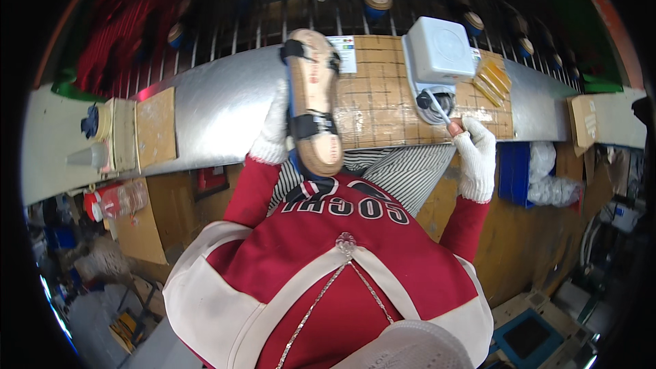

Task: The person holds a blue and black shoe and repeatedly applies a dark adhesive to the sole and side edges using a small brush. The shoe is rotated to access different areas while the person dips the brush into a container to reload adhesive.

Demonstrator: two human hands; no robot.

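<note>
Above the table (219, 89), my left hand (275, 119) grips a sandal (316, 96); my right hand (476, 150) pinches a white stick (439, 110) at the dispenser (443, 48). I'd keep the sandal steady, the stick's touch light.

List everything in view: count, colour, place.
Sandal: one, tan and black, left hand
Brush: one, white, right hand
Container: one, white, on board
Strips: several, yellow, right of container
Board: one, brown, on bench
Bench: one, silver, ahead
Footwear: several, dark, on rack beyond bench
Bin: one, blue, person's right
Jar: one, red-capped, person's left
Clutter: uncounted, mixed, dim edges
Left hand: one, white glove, at sandal
Right hand: one, white glove, near container
</note>
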